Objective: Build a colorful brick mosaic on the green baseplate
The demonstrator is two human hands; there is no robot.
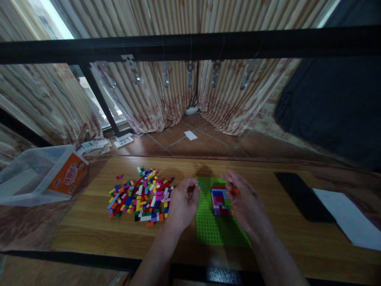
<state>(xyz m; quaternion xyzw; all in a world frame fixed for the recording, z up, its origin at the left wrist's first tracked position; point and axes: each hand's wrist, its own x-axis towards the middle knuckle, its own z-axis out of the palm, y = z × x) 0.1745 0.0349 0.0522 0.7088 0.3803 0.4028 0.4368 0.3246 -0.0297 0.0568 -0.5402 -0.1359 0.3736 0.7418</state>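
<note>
A light green baseplate (205, 232) lies on the table, carrying a low block of stacked toy bricks (219, 200) in red, blue, purple and white. My left hand (183, 202) hovers by the plate's left edge, thumb and forefinger pinched on a small green and yellow toy brick (199, 184). Over the right side of the stack is my right hand (245, 200), its fingers curled around an orange toy brick (235, 191). The right hand covers part of the stack. Left of my left hand, a heap of loose toy bricks (138, 198) in many colours spreads over the wood.
A clear plastic bin (35, 174) with an orange label stands beyond the table's left end. On the right of the wooden table (89, 234) lie a black flat object (305, 196) and white paper (348, 218). A dark bar (178, 47) with metal hooks crosses above.
</note>
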